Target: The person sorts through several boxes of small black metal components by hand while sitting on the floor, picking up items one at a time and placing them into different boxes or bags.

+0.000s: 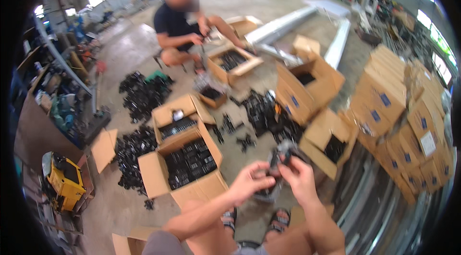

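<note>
Black part, blurred, sits between the person's two hands, above the floor; the fingers of the left hand and the right hand are clamped on it. Left of them stands an open carton full of black pieces.

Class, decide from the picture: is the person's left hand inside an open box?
No, the left hand and right hand hold a dark part outside the open boxes.
</note>
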A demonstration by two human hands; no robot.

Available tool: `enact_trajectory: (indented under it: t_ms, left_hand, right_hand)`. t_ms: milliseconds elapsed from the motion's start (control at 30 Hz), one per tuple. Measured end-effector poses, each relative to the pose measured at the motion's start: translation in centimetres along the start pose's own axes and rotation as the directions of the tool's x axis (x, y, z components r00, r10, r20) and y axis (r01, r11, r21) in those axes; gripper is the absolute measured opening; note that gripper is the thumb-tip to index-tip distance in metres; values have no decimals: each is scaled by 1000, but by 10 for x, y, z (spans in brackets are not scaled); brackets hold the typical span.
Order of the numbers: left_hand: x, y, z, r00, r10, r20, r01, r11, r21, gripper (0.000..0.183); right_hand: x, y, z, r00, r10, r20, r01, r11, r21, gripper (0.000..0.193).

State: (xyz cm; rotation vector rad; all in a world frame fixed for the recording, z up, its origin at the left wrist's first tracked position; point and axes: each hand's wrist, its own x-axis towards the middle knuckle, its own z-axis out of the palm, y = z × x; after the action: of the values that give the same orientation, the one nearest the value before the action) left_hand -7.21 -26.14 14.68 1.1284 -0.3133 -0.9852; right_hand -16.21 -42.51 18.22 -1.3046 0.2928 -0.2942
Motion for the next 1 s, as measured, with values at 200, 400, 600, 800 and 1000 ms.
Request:
enact_trajectory:
  t_ms: [200,400,600,800,1000]
  left_hand:
    - [-10,6,6,999,18,-27,-17,999,32,54]
    - [-5,3,7,1000,19,-11,-18,996,93,54]
    - [-7,0,4,998,56,3,-56,983,173,56]
    - [-6,-5,-3,989,72,132,-106,956,275,68]
    - [-9,0,-4,993,-23,119,-14,953,303,67]
  right_hand:
    - [0,1,3,999,26,29,-22,990,-136,27]
    - [1,-2,-3,997,56,49,-51,993,-110,26]
    - [4,-2,-5,990,97,104,-82,987,-138,23]
    - [4,-2,-7,990,96,100,-82,987,-140,23]
    - [7,1,-12,986,147,79,-135,981,-142,24]
